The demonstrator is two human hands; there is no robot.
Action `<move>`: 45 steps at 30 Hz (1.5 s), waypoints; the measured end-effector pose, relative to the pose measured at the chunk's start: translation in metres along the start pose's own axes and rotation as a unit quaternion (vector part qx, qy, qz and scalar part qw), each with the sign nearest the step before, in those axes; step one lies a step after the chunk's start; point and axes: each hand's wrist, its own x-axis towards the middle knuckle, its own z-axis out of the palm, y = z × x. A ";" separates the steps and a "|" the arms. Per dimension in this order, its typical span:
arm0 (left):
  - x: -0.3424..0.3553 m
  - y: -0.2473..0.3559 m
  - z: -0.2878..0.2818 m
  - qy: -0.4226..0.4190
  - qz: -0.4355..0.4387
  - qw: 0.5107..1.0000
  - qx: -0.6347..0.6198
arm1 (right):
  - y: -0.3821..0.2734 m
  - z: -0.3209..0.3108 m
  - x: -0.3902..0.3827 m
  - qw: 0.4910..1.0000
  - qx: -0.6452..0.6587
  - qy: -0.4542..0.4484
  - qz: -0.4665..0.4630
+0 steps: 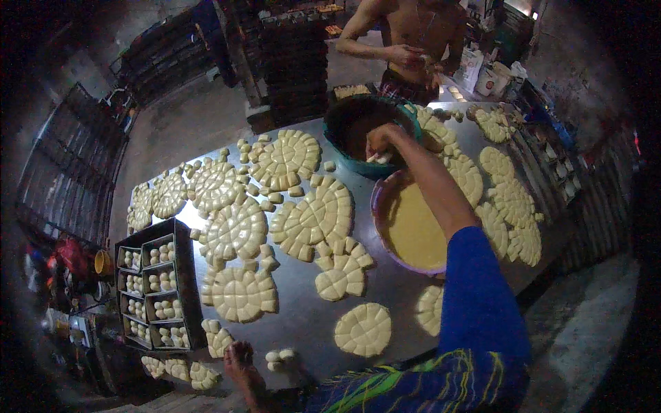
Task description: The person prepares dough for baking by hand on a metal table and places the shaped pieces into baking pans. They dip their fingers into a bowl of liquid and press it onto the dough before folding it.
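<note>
My right arm stretches across the metal table [296, 344] to a dark green basin [342, 151] at its far side. My right hand [385, 140] is over the basin's near inner edge, its fingers closed on a pale piece of dough [379, 159]. Below that forearm stands a purple-rimmed basin [377, 220] with yellow contents. My left hand [239, 354] is low at the near edge, fingers curled, between a cut dough cluster [217, 339] and a few small dough balls [280, 359]. Whatever lies under its fingers is hidden.
Flat dough rounds cut into wedges [313, 219] spread over the table. At the left, a dark tray [188, 275] holds tins with dough balls. Another person [413, 41] stands beyond the far edge. Dark stacked trays [292, 76] rise behind, and racks line the left wall.
</note>
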 end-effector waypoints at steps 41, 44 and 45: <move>-0.019 0.049 0.015 -0.326 -0.162 0.931 0.035 | -0.311 0.401 -0.246 0.790 -0.066 0.458 -0.402; -0.016 0.063 0.004 -0.328 -0.154 0.928 0.083 | -0.318 0.396 -0.250 0.809 -0.077 0.432 -0.391; -0.014 0.069 0.001 -0.332 -0.154 0.925 0.104 | -0.317 0.399 -0.248 0.815 -0.029 0.433 -0.384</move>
